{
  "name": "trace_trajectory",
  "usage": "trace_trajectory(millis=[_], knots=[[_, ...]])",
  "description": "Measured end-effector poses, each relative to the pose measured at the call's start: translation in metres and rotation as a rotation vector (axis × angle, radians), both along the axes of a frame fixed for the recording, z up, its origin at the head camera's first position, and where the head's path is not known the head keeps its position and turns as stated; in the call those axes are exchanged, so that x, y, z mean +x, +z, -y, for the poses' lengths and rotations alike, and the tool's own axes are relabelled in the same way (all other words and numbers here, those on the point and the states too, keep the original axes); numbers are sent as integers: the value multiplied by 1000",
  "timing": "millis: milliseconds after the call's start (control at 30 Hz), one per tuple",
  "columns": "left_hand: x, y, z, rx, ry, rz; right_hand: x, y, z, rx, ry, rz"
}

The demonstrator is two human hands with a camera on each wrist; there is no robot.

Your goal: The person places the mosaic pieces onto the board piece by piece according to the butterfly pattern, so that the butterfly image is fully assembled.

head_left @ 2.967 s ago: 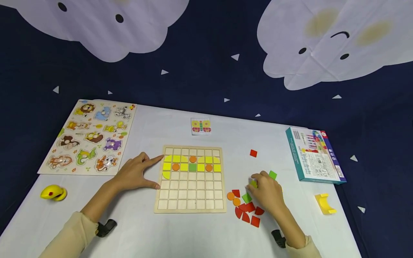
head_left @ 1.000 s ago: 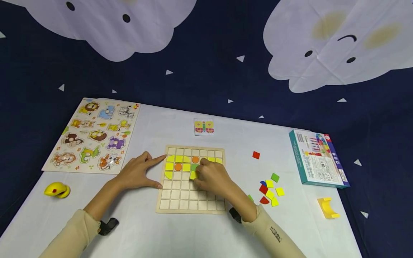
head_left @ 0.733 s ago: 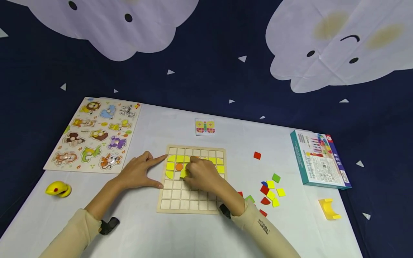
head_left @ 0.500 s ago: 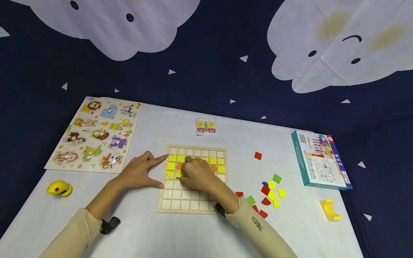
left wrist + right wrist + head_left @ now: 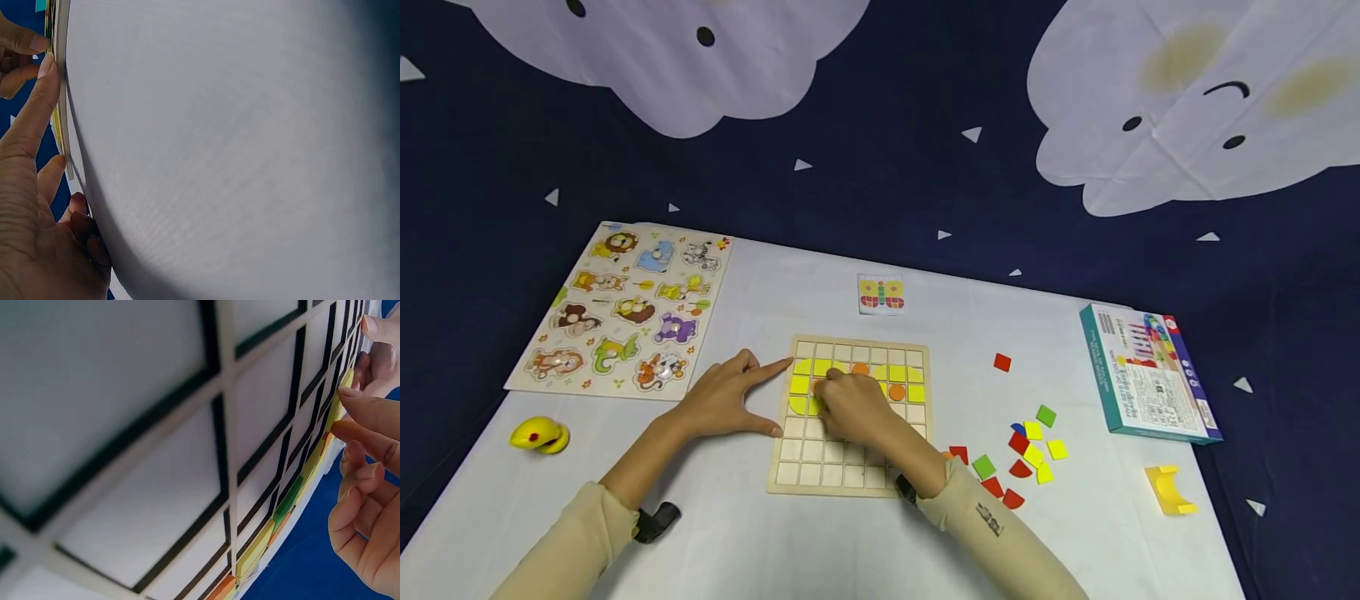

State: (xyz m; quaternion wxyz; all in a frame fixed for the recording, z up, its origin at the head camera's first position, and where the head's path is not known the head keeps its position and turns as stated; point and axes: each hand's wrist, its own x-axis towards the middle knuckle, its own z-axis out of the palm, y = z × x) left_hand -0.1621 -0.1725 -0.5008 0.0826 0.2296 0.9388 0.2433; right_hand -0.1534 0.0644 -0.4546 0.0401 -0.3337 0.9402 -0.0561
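A wooden grid board [image 5: 831,476] lies mid-table, with yellow tiles, orange discs and a green tile in its upper rows. My left hand [image 5: 718,402] touches its left edge with spread thumb and index finger. Over the left part of the filled rows, my right hand [image 5: 856,408] pinches a yellow tile [image 5: 813,407], largely covered by the fingers, at a cell beside a yellow quarter-round tile [image 5: 797,406]. In the right wrist view, the thumb [image 5: 359,403] and index finger meet the yellow pieces along the board.
Loose red, green, yellow and blue tiles [image 5: 1033,455] lie right of the board, a red square [image 5: 1002,362] farther back. A butterfly pattern card [image 5: 882,296] lies behind it. An animal puzzle [image 5: 647,350], yellow toy [image 5: 540,435], box [image 5: 1150,372] and yellow curved piece [image 5: 1169,491] lie around.
My right hand has come from the loose tiles at the right onto the board with a yellow tile, then shifted left across the cells. My left hand has stayed at the board's edge.
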Motion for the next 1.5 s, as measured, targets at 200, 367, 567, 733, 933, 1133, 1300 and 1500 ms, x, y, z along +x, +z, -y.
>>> trace_trajectory(millis=[200,367,567,733,933,1133,1300,1500], knots=[[0,-1,-1,-1,-3,7,3,-1,-2,-7,-25,13],[2,-2,0,-5,2,12,5,-2,-2,-13,-33,23],[3,-4,-1,-6,8,10,10,8,-13,-25,-64,74],[2,-2,-2,-15,12,13,14,17,-36,-65,-119,104],[2,0,-2,-11,19,6,19,18,-72,-112,-182,101],[2,-1,-1,-13,24,-2,27,18,-107,-137,-282,98],[2,-1,-1,-6,28,4,35,19,-140,-121,-345,61],[1,-1,-2,-9,21,1,43,14,-184,-114,-375,28]])
